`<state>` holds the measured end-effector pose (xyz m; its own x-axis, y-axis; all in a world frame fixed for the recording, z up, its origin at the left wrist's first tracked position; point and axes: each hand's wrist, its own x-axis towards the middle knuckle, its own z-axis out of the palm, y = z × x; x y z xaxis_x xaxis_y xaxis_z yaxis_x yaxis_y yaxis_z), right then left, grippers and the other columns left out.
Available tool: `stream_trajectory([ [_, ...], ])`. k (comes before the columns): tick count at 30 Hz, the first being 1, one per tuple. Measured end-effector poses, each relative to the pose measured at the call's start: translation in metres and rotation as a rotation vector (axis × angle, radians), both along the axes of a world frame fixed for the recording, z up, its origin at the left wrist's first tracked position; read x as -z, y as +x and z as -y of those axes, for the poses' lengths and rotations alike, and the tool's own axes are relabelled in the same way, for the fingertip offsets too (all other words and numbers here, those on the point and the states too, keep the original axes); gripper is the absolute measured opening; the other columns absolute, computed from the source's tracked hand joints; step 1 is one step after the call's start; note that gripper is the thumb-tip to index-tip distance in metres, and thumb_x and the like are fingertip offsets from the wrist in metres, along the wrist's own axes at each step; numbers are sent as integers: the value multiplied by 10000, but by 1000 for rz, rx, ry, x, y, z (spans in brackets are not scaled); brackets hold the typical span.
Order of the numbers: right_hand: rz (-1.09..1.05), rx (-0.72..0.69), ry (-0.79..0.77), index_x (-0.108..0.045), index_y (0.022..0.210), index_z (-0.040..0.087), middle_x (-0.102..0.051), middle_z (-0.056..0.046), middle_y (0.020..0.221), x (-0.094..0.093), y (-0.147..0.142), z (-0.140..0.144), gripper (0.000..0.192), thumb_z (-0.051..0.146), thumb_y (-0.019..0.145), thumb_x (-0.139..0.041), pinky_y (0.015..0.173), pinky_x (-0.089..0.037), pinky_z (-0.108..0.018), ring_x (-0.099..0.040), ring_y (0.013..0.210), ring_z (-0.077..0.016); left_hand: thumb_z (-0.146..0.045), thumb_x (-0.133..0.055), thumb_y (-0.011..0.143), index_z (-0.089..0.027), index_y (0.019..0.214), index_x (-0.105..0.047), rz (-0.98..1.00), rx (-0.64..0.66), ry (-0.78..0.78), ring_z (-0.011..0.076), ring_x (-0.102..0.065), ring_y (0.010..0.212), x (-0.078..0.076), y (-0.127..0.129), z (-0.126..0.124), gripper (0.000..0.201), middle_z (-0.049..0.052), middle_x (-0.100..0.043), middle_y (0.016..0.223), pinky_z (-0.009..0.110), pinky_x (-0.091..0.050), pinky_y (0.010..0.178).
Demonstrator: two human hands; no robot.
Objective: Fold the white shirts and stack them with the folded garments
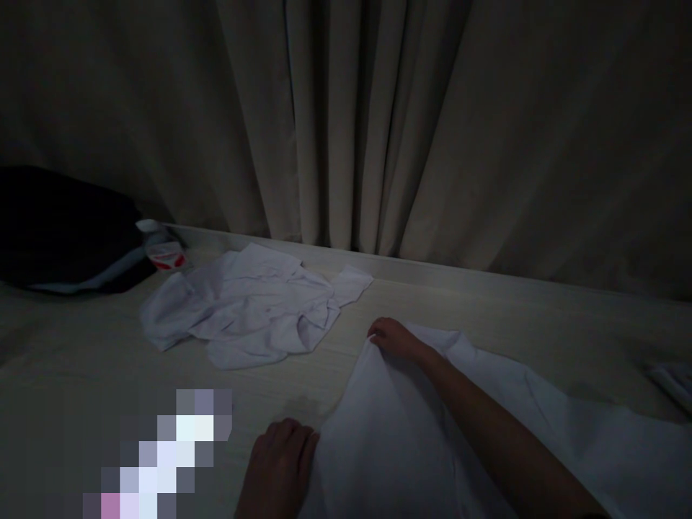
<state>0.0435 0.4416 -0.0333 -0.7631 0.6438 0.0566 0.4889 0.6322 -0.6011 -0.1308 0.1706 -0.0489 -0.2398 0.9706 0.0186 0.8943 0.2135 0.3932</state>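
Observation:
A large white cloth (378, 440), perhaps a garment, spreads over the lower middle and right of the head view. My right hand (397, 337) pinches its far edge and lifts it into a peak. Lower and to the left, my left hand (284, 450) is closed on the cloth's near-left edge, fingers curled. Between the two hands the edge runs taut. Beyond them lies a crumpled white shirt (259, 303) on the pale surface (324, 375), apart from both hands. The cloth's full shape is hidden by my right forearm and the frame's edge.
Grey-brown curtains (346, 130) hang behind a low pale ledge (432, 274). At the left are a black bag-like bundle (65, 231) and a clear bottle (165, 249) with a red and white label. A small pale item (673, 382) lies far right. The lower-left corner is pixelated.

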Motion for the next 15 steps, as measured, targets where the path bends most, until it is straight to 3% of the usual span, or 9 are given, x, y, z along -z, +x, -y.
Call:
stream_trajectory([
  [5,6,3,-14,-688,864,188,-693,-40,857,5,-7,-9,131,195,780,-588,729,-419,-251,-592,779,-145,-390,-404,889,-245,823,-679,-67,-24,6,237,-573,870,2,-5,2,318,56,-655,877,421,-405,810],
  [9,-34,51,-5,-689,851,187,-689,-35,822,6,-13,-9,123,183,773,-594,720,-426,-245,-590,744,-135,-395,-428,877,-252,831,-680,-156,-71,53,245,-586,908,1,-9,1,294,55,-660,898,425,-425,811],
  [12,-92,127,43,-663,974,183,-671,-56,915,0,-15,0,222,180,759,-607,818,-425,-279,-581,854,-157,-387,-468,854,-241,933,-659,-276,-90,214,251,-590,972,-1,-4,1,253,71,-669,994,426,-447,819],
  [15,-169,258,100,-611,1046,162,-620,-93,1021,-13,-3,24,260,204,799,-542,894,-408,-324,-544,961,-183,-371,-498,838,-215,1073,-607,-398,50,470,230,-605,987,0,21,7,303,85,-681,1054,385,-474,815],
])
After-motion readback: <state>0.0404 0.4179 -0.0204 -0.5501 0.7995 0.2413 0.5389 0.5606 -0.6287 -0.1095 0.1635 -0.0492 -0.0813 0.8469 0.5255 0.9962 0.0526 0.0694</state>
